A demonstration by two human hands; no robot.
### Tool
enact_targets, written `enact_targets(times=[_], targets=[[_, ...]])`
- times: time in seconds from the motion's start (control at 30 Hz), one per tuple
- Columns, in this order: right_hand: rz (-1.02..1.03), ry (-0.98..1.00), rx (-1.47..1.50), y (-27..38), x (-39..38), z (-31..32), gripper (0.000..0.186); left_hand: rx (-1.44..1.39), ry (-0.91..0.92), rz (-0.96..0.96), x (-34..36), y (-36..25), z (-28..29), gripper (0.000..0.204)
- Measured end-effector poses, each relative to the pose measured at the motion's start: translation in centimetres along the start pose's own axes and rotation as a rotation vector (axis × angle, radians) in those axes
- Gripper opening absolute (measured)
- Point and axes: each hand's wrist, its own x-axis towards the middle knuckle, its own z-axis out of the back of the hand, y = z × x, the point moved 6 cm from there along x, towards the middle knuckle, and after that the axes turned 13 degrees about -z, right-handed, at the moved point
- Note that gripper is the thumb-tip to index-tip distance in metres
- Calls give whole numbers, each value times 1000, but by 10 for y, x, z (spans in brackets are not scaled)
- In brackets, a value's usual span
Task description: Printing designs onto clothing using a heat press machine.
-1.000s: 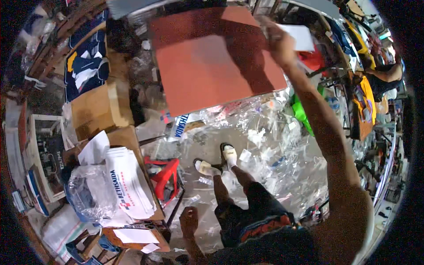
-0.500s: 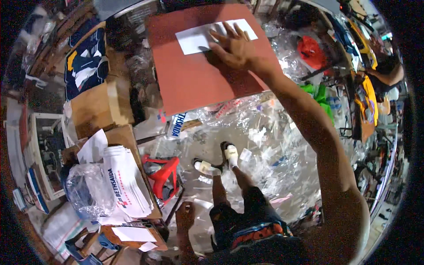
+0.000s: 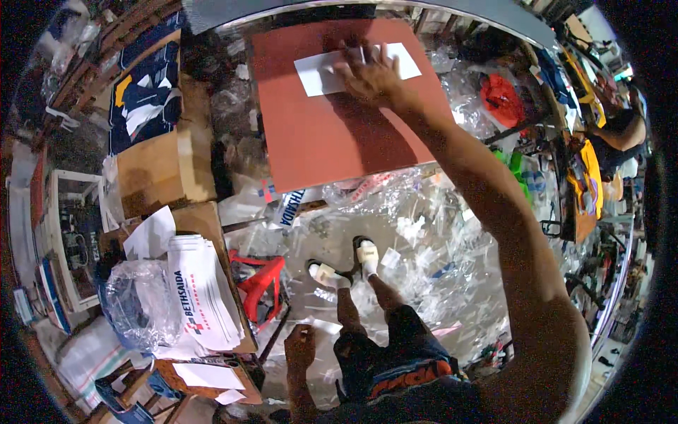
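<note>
My right hand (image 3: 372,76) is spread open over a white sheet (image 3: 323,75), fingers stretched toward its far edge. The sheet lies near the far side of a flat reddish-brown board (image 3: 339,145). A dark shadow falls from my hand and forearm across the board. Low in the view, my left hand (image 3: 300,348) hangs near my left leg with its fingers curled in. Whether anything is inside those fingers is hidden; a white strip (image 3: 321,325) shows just beside them.
At left, a stack of printed white bags (image 3: 201,290) and bundled clear plastic (image 3: 145,304) rest by cardboard. A red plastic stool (image 3: 263,286) stands beside them. Plastic scraps litter the floor around my sandals (image 3: 367,256). Another person (image 3: 621,134) works at far right.
The view has shifted slightly, so the board sits lower and further right. My right hand has slid a little left along the sheet, still spread. My left hand stays curled.
</note>
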Motion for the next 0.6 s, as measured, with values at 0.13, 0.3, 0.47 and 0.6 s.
enact_targets(times=[0.13,0.3,0.47,0.6], targets=[[24,-202,124,-1,-48,-6,62,134,-8,-197,-6,20,-11,17],[66,-170,-251,30,-48,4,68,67,10,-41,8,10,-15,28],[-177,-159,112,32,-15,8,75,27,-12,-129,29,-29,-8,32],[-175,-156,38,25,8,10,77,-2,11,-181,28,-22,-18,27]])
